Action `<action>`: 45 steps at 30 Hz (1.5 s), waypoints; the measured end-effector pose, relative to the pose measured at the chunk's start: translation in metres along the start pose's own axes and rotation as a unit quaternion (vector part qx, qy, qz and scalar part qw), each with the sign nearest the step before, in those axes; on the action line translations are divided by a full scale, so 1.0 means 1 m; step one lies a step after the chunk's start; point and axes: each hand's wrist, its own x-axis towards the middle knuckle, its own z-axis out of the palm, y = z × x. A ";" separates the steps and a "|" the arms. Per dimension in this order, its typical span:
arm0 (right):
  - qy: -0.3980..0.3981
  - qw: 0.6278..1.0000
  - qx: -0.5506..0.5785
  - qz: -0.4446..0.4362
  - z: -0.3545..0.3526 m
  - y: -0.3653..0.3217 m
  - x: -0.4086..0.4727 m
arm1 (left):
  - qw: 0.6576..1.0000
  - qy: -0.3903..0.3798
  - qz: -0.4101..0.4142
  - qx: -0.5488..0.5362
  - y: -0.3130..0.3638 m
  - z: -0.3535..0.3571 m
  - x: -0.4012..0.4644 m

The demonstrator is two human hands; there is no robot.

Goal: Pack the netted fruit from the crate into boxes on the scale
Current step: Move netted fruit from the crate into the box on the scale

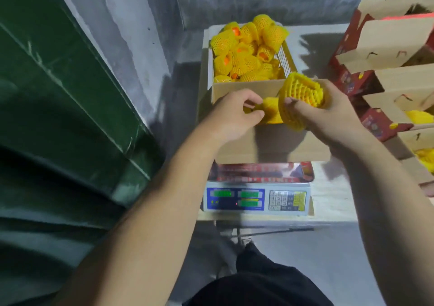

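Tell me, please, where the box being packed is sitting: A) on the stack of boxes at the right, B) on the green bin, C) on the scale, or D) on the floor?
C: the open cardboard box rests on the scale, directly above its display and keypad.

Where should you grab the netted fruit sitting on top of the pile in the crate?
Probably round the topmost netted fruit at its wide middle, coming down from above: it sits highest on the pile in the crate, nothing covers it, and its foam net looks soft enough to squeeze gently.
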 end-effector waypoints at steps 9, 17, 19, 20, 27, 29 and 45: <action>-0.037 0.999 0.016 0.032 0.021 -0.022 -0.017 | 0.996 -0.080 0.027 0.017 0.008 -0.016 -0.037; -0.074 0.985 0.131 0.084 0.040 -0.031 -0.031 | 0.999 -0.031 0.003 -0.044 0.005 -0.024 -0.056; -0.073 0.983 0.147 0.086 0.046 -0.033 -0.033 | 0.999 -0.019 0.004 -0.051 0.002 -0.025 -0.058; -0.069 0.983 0.146 0.083 0.048 -0.033 -0.033 | 0.998 -0.015 0.007 -0.052 0.001 -0.026 -0.059; 0.000 0.999 0.031 -0.024 0.056 -0.041 -0.008 | 0.996 0.006 0.013 -0.092 0.005 -0.031 -0.058; 0.000 0.994 -0.050 -0.094 0.060 -0.040 0.010 | 0.995 0.033 -0.008 -0.096 0.001 -0.032 -0.053; -0.211 0.904 -0.367 -0.062 0.063 -0.017 0.027 | 0.997 0.053 -0.048 0.011 -0.041 -0.022 -0.034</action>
